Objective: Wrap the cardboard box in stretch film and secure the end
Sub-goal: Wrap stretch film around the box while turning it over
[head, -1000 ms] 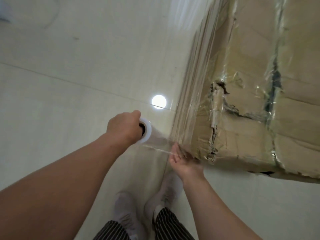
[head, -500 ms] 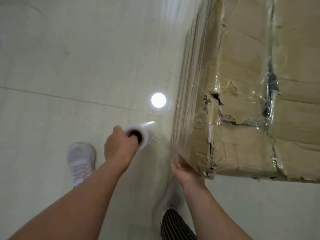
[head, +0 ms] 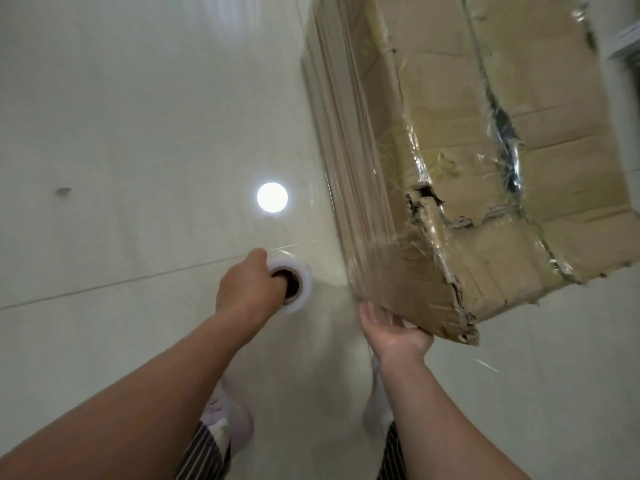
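One wide-angle camera, worn on the head, faces steeply down at the tiled floor (head: 121,133) (both forearms run in from the near edge). The left hand (head: 247,291) on the stretch film roll (head: 305,284) sits mid-frame, the right hand (head: 394,332) beside it, the cardboard box (head: 485,168) far right.

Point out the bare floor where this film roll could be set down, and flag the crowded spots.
Widest bare floor: left of the cardboard box, beyond the left hand and film roll. A second patch lies right of the right hand, below the box's near edge. Crowded: between both hands at the box corner, with stretched film and shoes beneath.
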